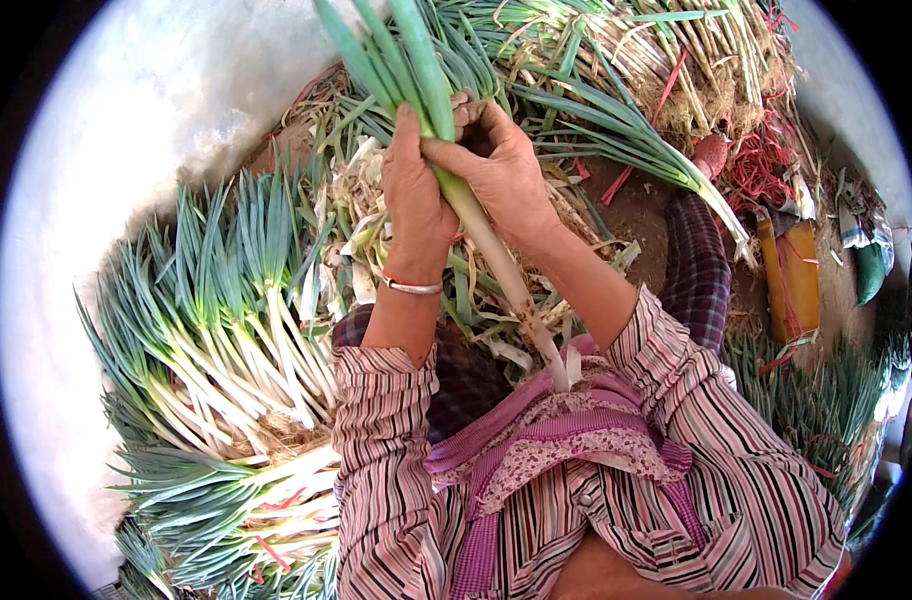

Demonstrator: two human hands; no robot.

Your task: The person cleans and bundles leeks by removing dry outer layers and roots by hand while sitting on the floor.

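Observation:
A long green onion stalk point(486, 225) slants across the middle, its leaves away from me and its white end near my purple floral apron point(546, 442). My left hand point(418, 180), with a bracelet on the wrist, is closed around the stalk just below the leaves. From the other side, my right hand point(501, 157) has its thumb on the stalk at the leaf base; its curled fingers are at the leaves and partly hidden. Peeled husks and leaf scraps point(358, 195) lie beneath both hands.
Cleaned green onions point(231, 367) lie in a pile at the left, with red-tied bundles point(298, 510) below. Untrimmed onions with roots point(696, 67) are heaped at the upper right. A loose onion point(673, 161), red ties point(763, 165) and a yellow container point(790, 277) are on the right.

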